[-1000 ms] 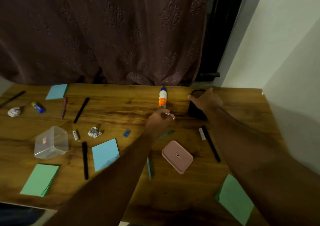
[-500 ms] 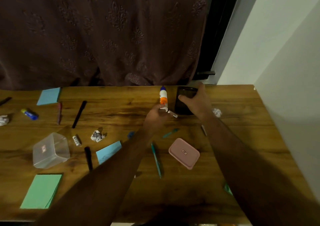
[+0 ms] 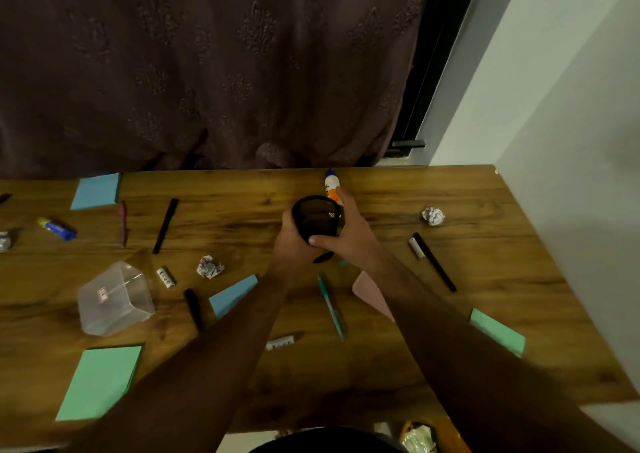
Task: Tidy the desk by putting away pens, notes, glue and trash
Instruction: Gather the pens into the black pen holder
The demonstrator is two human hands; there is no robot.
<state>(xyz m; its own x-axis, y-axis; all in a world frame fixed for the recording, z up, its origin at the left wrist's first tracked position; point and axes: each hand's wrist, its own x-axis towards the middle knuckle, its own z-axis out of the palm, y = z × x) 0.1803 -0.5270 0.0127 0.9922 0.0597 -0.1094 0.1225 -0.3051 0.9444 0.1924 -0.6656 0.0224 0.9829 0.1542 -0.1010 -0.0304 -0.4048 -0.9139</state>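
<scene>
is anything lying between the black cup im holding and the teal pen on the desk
Nothing visible blocks it. The black mesh cup sits gripped between the left hand and right hand, and the teal pen lies on bare wood just nearer you, between your forearms.

Both bare forearms stretched forward and converging, left hand [image 3: 294, 232] curled around the cup [image 3: 317, 217] from the left, right hand [image 3: 348, 232] wrapped around its right side, thumb across the front
</scene>
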